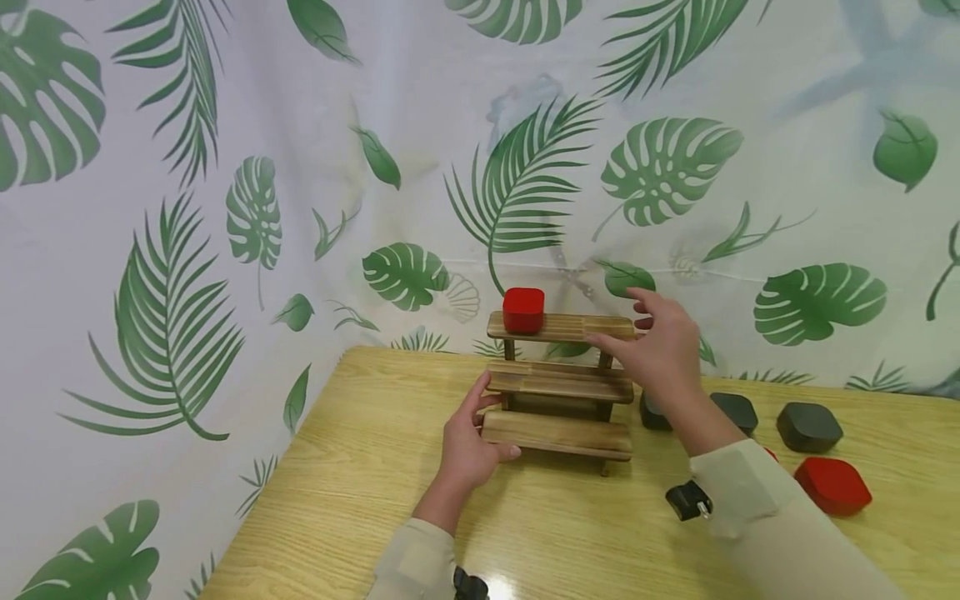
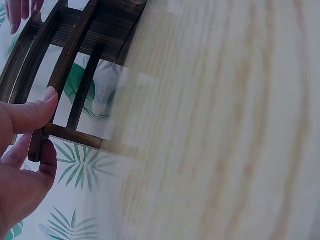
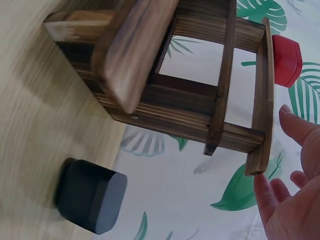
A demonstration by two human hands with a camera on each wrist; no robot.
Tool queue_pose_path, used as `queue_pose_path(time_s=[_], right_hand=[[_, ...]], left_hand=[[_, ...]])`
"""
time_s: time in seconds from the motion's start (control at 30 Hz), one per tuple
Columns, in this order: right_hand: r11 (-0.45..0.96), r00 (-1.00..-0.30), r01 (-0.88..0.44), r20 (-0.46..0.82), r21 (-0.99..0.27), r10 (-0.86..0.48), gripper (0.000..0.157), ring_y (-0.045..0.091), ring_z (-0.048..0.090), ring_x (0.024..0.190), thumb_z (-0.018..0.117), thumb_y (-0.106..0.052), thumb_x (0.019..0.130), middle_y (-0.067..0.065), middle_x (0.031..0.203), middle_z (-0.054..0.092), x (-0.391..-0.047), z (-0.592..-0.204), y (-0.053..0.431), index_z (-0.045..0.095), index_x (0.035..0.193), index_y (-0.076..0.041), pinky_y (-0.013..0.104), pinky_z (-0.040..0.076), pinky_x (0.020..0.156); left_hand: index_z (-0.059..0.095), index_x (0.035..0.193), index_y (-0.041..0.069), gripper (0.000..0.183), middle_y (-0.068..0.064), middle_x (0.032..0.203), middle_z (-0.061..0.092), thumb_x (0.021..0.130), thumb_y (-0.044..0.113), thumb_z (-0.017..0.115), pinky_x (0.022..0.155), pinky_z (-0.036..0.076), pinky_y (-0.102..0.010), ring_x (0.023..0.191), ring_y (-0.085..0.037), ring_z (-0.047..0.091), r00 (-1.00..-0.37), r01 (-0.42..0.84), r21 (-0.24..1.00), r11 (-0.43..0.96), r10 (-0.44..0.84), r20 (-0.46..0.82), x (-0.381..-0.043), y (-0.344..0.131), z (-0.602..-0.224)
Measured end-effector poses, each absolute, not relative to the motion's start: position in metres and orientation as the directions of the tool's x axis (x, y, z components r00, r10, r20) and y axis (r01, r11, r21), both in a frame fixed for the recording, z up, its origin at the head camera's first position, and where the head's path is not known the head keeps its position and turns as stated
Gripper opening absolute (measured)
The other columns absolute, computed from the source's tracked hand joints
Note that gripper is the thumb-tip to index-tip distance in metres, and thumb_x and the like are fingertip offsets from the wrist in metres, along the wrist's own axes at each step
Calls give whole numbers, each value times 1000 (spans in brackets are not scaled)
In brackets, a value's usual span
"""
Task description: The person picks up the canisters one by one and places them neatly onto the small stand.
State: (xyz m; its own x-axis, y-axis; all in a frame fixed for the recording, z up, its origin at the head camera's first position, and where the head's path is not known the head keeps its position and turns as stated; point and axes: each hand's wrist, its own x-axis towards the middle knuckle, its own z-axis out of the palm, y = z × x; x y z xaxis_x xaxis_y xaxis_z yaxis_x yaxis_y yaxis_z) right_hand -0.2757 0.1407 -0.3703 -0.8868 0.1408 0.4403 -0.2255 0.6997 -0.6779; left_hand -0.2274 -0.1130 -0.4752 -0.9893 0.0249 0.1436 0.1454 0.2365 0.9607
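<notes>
A three-tier wooden display shelf (image 1: 558,429) stands on the table by the patterned backdrop. On the left part of its top tier sits a red rounded block (image 1: 523,310), also visible in the right wrist view. My left hand (image 1: 468,446) holds the left end of the shelf. In the left wrist view its thumb (image 2: 37,112) lies against a tier board, with fingers curled round the board's end. My right hand (image 1: 663,346) is at the top tier's right end, thumb and fingers spread apart. In the right wrist view, one fingertip appears to touch that end.
Several dark blocks, one a black block (image 1: 810,427), lie on the wooden table (image 1: 337,467) right of the shelf. A red block (image 1: 832,485) lies nearer me there, and another red piece is mostly hidden by the right forearm. A leaf-print cloth (image 1: 420,108) rises behind.
</notes>
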Motion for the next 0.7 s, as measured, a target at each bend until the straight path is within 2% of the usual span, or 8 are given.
queue_pose_path(time_s=[0.2,0.47,0.7], right_hand=[[695,-896,-207,418,-688,146,78,37,61,101,90,-32,75,21,122,60,-277,-378,147,56,140,-6,52,53,80],[689,-895,-199,416,-697,163,78,37,62,101,90,-33,75,21,123,60,-273,-383,152,56,140,-6,52,53,81],[678,-892,-198,416,-708,174,79,40,62,101,91,-29,74,22,121,61,-270,-387,157,56,141,-6,53,52,82]], left_hand=[[41,154,31,115,-8,130,61,61,-20,84,59,51,-32,100,-33,48,-989,150,959,240,23,149,-229,-113,-477],[40,155,31,116,-5,129,63,60,-21,83,59,51,-31,97,-29,50,-989,148,961,234,20,147,-230,-113,-475],[40,154,32,116,-8,131,61,61,-22,83,59,52,-31,100,-29,50,-992,128,967,221,19,128,-228,-113,-474]])
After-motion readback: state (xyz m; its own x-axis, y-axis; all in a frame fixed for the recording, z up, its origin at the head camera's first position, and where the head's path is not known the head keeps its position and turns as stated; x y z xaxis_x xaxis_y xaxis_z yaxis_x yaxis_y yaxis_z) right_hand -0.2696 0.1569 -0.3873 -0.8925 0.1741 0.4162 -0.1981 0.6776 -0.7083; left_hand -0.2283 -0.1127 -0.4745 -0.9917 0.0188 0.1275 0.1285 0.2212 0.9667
